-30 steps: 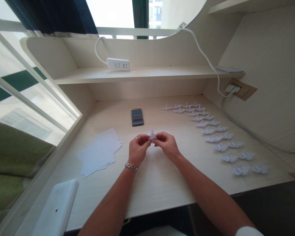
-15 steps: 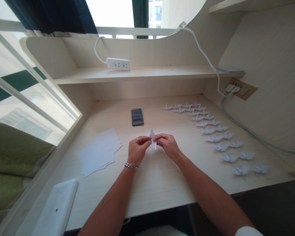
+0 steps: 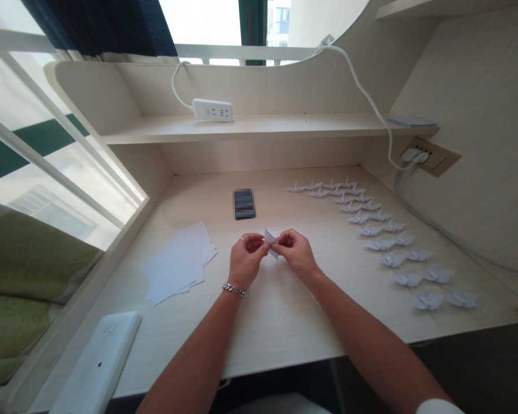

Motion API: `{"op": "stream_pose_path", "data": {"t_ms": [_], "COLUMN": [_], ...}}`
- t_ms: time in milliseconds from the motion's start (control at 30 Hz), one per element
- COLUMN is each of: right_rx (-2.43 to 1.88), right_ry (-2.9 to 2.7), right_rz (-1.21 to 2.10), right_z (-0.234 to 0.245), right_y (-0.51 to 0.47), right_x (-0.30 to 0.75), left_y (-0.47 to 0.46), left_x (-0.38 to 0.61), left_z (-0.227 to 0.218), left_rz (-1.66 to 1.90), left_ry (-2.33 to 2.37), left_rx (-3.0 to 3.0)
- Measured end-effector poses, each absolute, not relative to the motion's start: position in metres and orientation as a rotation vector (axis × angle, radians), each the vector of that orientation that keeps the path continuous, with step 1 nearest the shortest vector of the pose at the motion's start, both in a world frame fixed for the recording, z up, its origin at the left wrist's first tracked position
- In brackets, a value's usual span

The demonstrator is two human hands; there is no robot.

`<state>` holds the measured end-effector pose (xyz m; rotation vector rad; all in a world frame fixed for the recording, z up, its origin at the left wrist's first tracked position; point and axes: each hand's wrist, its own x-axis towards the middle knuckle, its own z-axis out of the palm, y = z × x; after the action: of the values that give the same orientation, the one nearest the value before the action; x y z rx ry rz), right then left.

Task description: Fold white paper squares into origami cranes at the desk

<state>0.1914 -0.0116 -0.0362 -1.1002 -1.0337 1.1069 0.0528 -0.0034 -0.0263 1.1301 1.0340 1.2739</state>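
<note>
Between my hands, above the middle of the desk, is a small folded piece of white paper [image 3: 269,236] with pointed ends. My left hand [image 3: 247,260] pinches its left side; a ring and a chain bracelet show on that hand and wrist. From the other side, my right hand [image 3: 297,251] pinches it between thumb and fingers. The fingers cover the middle of the folded paper. To the left lies a loose stack of white paper sheets [image 3: 176,261]. Several white paper cranes [image 3: 371,230] stand in rows along the right side.
A dark pixelated object [image 3: 244,204] lies behind my hands. The white desk [image 3: 280,322] carries a long white box-like object [image 3: 99,356] at front left. A power strip [image 3: 213,110] sits on the shelf [image 3: 267,125]; cables run to the wall socket [image 3: 431,156].
The folded paper has tilted, its top leaning left and its lower point swinging right. My fingers have shifted slightly on it. The whole view has moved a little.
</note>
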Motion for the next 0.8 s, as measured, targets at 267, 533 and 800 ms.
{"op": "stream_pose_path", "data": {"t_ms": [267,533,800], "right_rx": [-1.089,-1.041,-1.063], "right_ry": [-1.021,-0.993,-1.054], "right_rz": [1.084,1.16,1.085], "right_z": [-0.033,-0.026,-0.029], "right_y": [-0.014,-0.018,-0.016], "right_x": [0.188,0.185,0.185], "left_y": [-0.004,-0.005,-0.005], "left_x": [0.052,0.052,0.056], "left_z": [-0.022,-0.017,-0.022], "left_rz": [1.267,1.285,1.263], "left_ry": [1.066,1.092,1.006], "left_rx": [1.102,1.101,1.098]}}
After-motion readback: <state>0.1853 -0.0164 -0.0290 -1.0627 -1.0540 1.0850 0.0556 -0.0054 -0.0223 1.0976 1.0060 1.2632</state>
